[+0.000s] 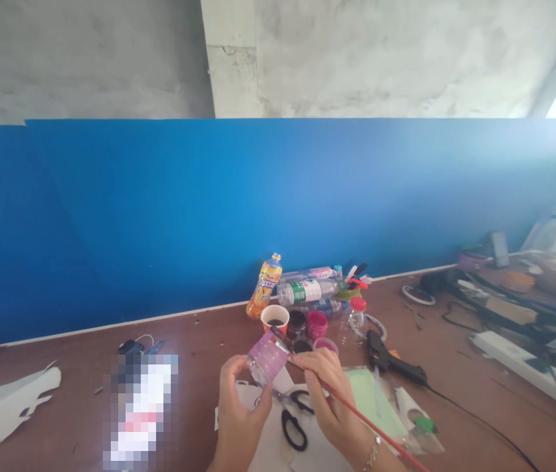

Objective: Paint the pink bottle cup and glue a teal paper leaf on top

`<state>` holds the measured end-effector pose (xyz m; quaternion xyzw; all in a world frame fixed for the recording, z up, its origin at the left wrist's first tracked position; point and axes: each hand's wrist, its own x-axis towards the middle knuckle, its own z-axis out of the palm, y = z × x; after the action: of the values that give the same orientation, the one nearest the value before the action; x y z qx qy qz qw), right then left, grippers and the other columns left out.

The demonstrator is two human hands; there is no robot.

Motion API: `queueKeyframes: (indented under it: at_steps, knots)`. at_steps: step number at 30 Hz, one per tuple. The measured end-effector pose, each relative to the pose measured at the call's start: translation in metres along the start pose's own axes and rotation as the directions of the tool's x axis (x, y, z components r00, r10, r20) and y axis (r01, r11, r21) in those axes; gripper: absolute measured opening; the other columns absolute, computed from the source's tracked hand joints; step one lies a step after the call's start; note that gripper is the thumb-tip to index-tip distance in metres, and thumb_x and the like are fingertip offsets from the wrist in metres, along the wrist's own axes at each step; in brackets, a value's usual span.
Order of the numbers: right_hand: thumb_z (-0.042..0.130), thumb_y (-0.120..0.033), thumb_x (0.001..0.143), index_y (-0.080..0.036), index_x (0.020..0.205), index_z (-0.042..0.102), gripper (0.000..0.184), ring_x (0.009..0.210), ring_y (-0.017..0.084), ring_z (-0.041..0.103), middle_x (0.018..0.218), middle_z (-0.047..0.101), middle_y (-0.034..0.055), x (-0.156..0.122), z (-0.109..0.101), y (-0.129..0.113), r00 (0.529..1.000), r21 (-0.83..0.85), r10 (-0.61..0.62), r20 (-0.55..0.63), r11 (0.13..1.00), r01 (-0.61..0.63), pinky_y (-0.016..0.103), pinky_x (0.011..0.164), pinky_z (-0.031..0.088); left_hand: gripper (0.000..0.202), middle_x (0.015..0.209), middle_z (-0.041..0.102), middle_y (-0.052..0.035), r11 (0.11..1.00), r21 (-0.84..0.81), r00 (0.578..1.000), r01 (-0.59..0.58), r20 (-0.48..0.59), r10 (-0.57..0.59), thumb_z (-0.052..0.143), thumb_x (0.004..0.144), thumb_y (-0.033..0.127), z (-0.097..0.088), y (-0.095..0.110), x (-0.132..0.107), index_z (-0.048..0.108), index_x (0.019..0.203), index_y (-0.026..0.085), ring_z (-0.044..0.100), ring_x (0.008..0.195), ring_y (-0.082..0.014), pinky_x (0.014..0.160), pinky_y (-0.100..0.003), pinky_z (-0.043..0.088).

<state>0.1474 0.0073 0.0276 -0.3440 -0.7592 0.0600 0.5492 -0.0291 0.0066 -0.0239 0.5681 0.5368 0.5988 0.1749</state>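
Observation:
My left hand [243, 406] grips a cut piece of clear plastic bottle [264, 360], tilted, its wall partly coated in pinkish purple. In my right hand [324, 390] is a paintbrush [357, 414] with a long red handle. The brush tip meets or nearly meets the bottle piece's rim; I cannot tell which. Below my hands, black-handled scissors [294, 429] lie on white paper [268, 452]. Just beyond stand a paper cup [275, 316] with dark liquid, a pink paint jar [317, 324] and a dark jar [297, 322]. A round pink lid [327, 346] lies by my right hand.
An orange drink bottle [264, 288] leans on the blue partition [170, 216], beside several lying bottles [307, 292]. A black glue gun [396, 360] and white power strip [536, 373] are to the right. At left are a blurred-out bright screen [143, 406] and torn white sheet [7, 410].

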Motion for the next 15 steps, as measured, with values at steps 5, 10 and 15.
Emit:
queueKeyframes:
  at_steps: [5,10,15]
  knots:
    - [0.04,-0.012,0.091,-0.024,0.107,0.059,0.027,0.086,0.02,0.059,0.094,0.067,0.0041,-0.001,0.0,0.004,1.0,-0.008,0.011,0.004,1.0,-0.011,0.037,0.078,0.044,0.041,0.113,0.054,-0.0096,1.0,-0.018,1.0,0.018,-0.01,-0.018,0.068,0.071,0.024,-0.001,0.005,0.0,0.048,0.107,0.022,0.054,0.104,-0.0273,0.092,-0.047,0.043]
    - [0.039,-0.014,0.092,-0.022,0.1,0.059,0.023,0.082,0.02,0.057,0.09,0.065,0.0047,-0.005,-0.001,0.01,0.999,0.017,0.029,0.017,0.999,-0.029,0.04,0.08,0.042,0.041,0.113,0.054,-0.0094,0.998,-0.025,0.998,0.053,-0.021,-0.053,0.066,0.072,0.024,-0.002,0.006,0.001,0.047,0.108,0.022,0.054,0.105,-0.0271,0.092,-0.047,0.042]
    - [0.038,-0.013,0.092,-0.022,0.097,0.057,0.022,0.08,0.02,0.056,0.089,0.064,0.0047,-0.006,-0.002,0.012,1.0,0.031,0.021,0.014,0.999,-0.022,0.04,0.079,0.041,0.041,0.113,0.054,-0.0092,0.994,-0.055,0.995,0.099,-0.028,-0.1,0.066,0.071,0.026,-0.002,0.005,0.003,0.048,0.107,0.021,0.054,0.105,-0.0272,0.093,-0.047,0.042]
